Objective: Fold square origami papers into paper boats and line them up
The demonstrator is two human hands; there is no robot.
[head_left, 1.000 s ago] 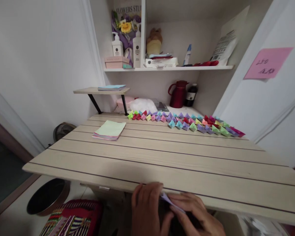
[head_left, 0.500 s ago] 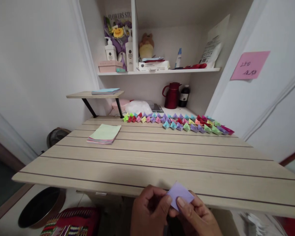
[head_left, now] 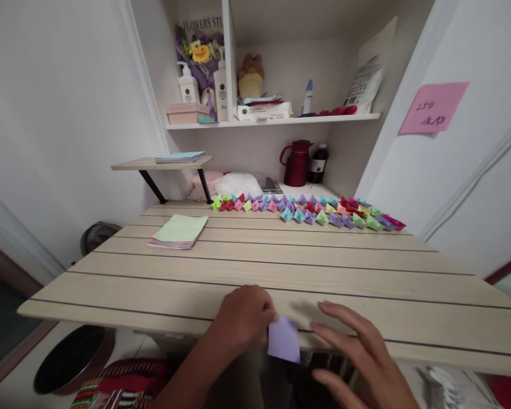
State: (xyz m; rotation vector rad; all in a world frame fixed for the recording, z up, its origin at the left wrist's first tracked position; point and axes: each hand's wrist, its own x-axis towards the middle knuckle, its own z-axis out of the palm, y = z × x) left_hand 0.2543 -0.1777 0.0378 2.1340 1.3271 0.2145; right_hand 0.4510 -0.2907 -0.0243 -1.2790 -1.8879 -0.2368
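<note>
My left hand [head_left: 242, 316] is closed in a pinch on a small folded lilac paper [head_left: 284, 339], holding it at the near edge of the wooden table [head_left: 281, 267]. My right hand [head_left: 361, 355] hovers just right of the paper with fingers spread, touching nothing. A stack of coloured paper squares [head_left: 177, 232] with a pale green sheet on top lies at the table's left. Two rows of several small folded paper pieces [head_left: 310, 211] in many colours run along the table's far side.
A small raised shelf [head_left: 159, 164] with blue sheets stands at the back left. A red jug [head_left: 297, 163] and dark bottle [head_left: 318, 164] sit in the alcove. Bottles and boxes fill the upper shelf [head_left: 272, 120]. A pink note [head_left: 432, 108] sticks on the right door. A dark bin [head_left: 70, 360] stands on the floor.
The lilac paper was held by both hands; now only my left hand pinches it. My right hand has let go and opened, moving to the right.
</note>
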